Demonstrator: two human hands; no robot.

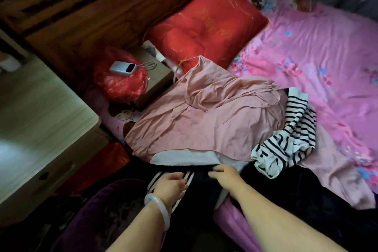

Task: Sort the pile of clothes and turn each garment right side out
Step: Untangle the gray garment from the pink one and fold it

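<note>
A pile of clothes lies on the pink floral bed sheet (pixel 306 51). On top is a spread-out pale pink garment (pixel 204 116), with a white garment (pixel 184 157) peeking from under its near edge. To the right lies a crumpled black-and-white striped top (pixel 286 139). Closest to me is a black garment with white side stripes (pixel 201 184). My left hand (pixel 170 185), a pale bangle on its wrist, holds it at the stripes. My right hand (pixel 225 177) has its fingers curled on the garment's upper edge. More dark clothing (pixel 296 194) lies to the right.
A red pillow (pixel 206 24) lies at the head of the bed by the wooden headboard (pixel 98 16). A red plastic bag (pixel 120 82) with a silver power bank (pixel 122 67) on it rests beside a cardboard box (pixel 157 80). A pale wooden cabinet (pixel 41 120) stands left.
</note>
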